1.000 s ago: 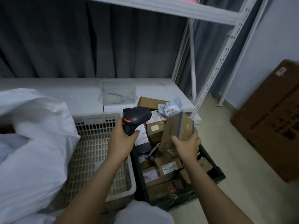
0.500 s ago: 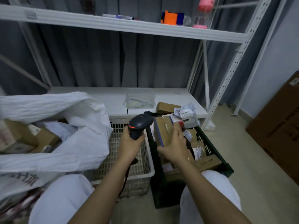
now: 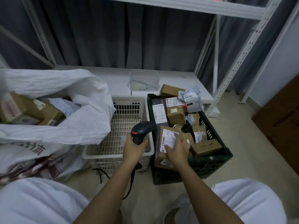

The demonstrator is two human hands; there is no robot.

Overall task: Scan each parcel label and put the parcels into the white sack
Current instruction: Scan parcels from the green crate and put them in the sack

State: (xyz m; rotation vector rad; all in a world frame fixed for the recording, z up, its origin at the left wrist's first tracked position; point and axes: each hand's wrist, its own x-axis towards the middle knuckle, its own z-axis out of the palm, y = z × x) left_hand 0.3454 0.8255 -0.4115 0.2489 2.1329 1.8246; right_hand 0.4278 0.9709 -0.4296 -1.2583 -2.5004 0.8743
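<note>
Two hands are at work: the left hand (image 3: pixel 135 147) is wrapped around the scanner (image 3: pixel 141 131), fingers clamped on its handle; the right hand (image 3: pixel 177 147) lies on a labelled parcel (image 3: pixel 166 143) in the dark crate (image 3: pixel 213 156), fingers spread over its label, not visibly gripping; the step looks like picking and scanning; next the label must face the scanner, then go left into the white sack (image 3: pixel 68 113); readable writing: "John Jeff" on a brown box (image 3: pixel 206 147).
</note>
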